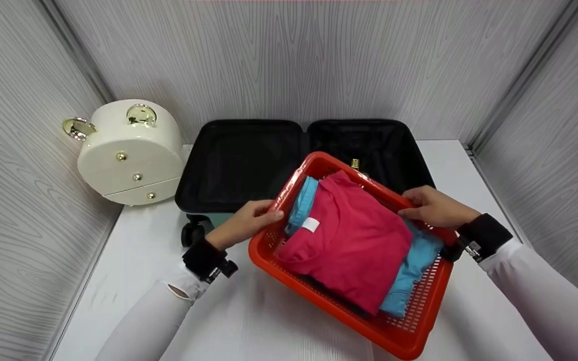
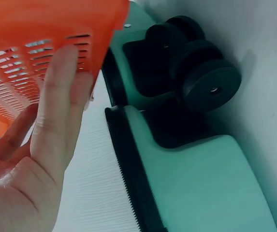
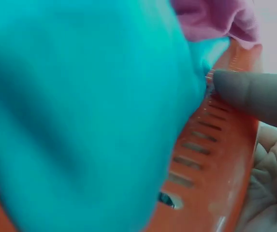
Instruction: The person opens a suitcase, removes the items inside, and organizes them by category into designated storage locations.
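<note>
A red plastic basket is held at a slant in front of me. In it lie a folded pink shirt with a white label and, under it, blue cloth. My left hand grips the basket's left rim, thumb over the edge; in the left wrist view its fingers lie along the slotted outer wall. With my right hand I hold the far right rim. The right wrist view has that thumb on the inner side of the rim, beside the blurred blue cloth.
Behind the basket an open suitcase with black lining lies on the white table; its green shell and black wheels show in the left wrist view. A cream drawer case with gold knobs stands at the left. Grey panel walls surround the table.
</note>
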Tool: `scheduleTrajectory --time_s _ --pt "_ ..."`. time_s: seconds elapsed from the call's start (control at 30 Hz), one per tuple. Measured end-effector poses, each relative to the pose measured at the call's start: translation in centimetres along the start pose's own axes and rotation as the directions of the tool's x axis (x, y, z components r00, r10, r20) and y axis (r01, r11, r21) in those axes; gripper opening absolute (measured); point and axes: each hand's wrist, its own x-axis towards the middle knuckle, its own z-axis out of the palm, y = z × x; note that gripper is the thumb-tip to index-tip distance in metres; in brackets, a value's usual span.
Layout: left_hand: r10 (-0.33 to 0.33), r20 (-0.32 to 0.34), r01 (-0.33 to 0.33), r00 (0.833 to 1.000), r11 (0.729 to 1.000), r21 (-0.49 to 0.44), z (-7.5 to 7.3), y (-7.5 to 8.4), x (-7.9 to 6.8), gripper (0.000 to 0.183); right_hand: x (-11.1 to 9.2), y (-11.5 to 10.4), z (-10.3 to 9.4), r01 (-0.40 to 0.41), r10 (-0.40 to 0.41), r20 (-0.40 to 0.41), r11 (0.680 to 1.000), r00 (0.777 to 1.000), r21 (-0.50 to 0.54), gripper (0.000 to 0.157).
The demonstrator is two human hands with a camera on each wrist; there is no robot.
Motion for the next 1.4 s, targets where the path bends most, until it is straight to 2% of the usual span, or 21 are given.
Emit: scheduleTrajectory --time_s 0.13,0.2,0.37,0.47,0.53,0.6,0.67,0.73,0.83,0.9,0.97,1.07,1.1,1.17,1.2,1.23,1.3,1.4 --pt "0.006 -0.036 -0.007 0.999 0.999 -0.036 -0.2 0.3 -0.2 0.054 -0.1 -0.2 0.0 -0.024 0.025 -0.02 1.0 0.999 0.016 0.014" --pt "0.01 -0.101 -0.015 0.995 0.999 -0.052 -0.3 0.1 -0.1 0.056 -0.2 -0.3 -0.1 -0.032 0.034 -0.046 0.999 0.998 0.042 0.015" --pt "0.018 -0.28 -0.051 0.96 0.993 -0.11 -0.1 -0.3 -0.2 0.065 -0.6 0.0 -1.1 -0.072 0.085 -0.14 0.993 0.987 0.095 0.019" --pt "0.008 -0.334 -0.053 0.942 0.991 -0.125 0.2 -0.5 -0.2 0.065 -0.8 0.3 -2.3 -0.119 0.144 -0.184 0.983 0.972 0.143 0.019" --pt "-0.011 -0.352 -0.027 0.936 0.994 -0.104 0.6 -0.7 -0.1 0.059 -1.1 0.5 -3.3 -0.154 0.198 -0.205 0.966 0.959 0.209 0.014" --pt "-0.024 -0.357 0.01 0.934 0.999 -0.039 1.0 -0.9 0.0 0.051 -1.4 0.5 -4.4 -0.176 0.245 -0.228 0.942 0.942 0.284 0.012" --pt "-0.015 -0.355 0.038 0.935 0.997 0.06 1.3 -1.1 0.0 0.042 -1.9 0.6 -5.5 -0.194 0.291 -0.247 0.915 0.924 0.353 0.019" --pt "0.024 -0.349 0.044 0.937 0.981 0.188 1.7 -1.3 0.1 0.035 -2.5 0.7 -6.7 -0.205 0.326 -0.263 0.893 0.908 0.4 0.026" --pt "0.104 -0.339 0.043 0.935 0.915 0.4 2.3 -1.6 0.4 0.034 -3.3 1.0 -8.3 -0.229 0.376 -0.279 0.867 0.884 0.443 0.029" --pt "0.154 -0.327 0.043 0.932 0.85 0.525 2.6 -2.1 0.8 0.035 -3.9 1.5 -9.3 -0.249 0.408 -0.285 0.852 0.868 0.461 0.032" --pt "0.181 -0.309 0.059 0.934 0.773 0.632 2.9 -2.5 1.1 0.037 -4.6 2.1 -10.3 -0.271 0.435 -0.287 0.841 0.854 0.467 0.034" --pt "0.189 -0.286 0.094 0.939 0.659 0.746 3.2 -3.2 1.5 0.039 -5.6 3.1 -11.8 -0.298 0.466 -0.299 0.833 0.833 0.466 0.036" --pt "0.189 -0.282 0.108 0.941 0.621 0.776 3.2 -3.5 1.6 0.038 -5.9 3.5 -12.2 -0.306 0.473 -0.314 0.836 0.823 0.455 0.029" --pt "0.197 -0.283 0.13 0.939 0.556 0.821 3.3 -3.9 1.7 0.034 -6.5 4.2 -12.9 -0.334 0.493 -0.361 0.844 0.792 0.42 0.017" --pt "0.206 -0.285 0.139 0.936 0.527 0.839 3.3 -4.1 1.7 0.031 -6.7 4.5 -13.2 -0.352 0.506 -0.385 0.844 0.772 0.405 0.019" --pt "0.217 -0.287 0.146 0.933 0.502 0.853 3.3 -4.3 1.8 0.028 -6.9 4.8 -13.6 -0.371 0.519 -0.411 0.844 0.749 0.388 0.027" --pt "0.242 -0.296 0.156 0.924 0.468 0.87 3.4 -4.5 1.8 0.021 -7.4 5.4 -14.2 -0.422 0.543 -0.465 0.838 0.699 0.345 0.05" --pt "0.256 -0.305 0.166 0.917 0.451 0.877 3.4 -4.7 1.9 0.018 -8.1 6.4 -15.2 -0.484 0.572 -0.514 0.819 0.639 0.308 0.067"
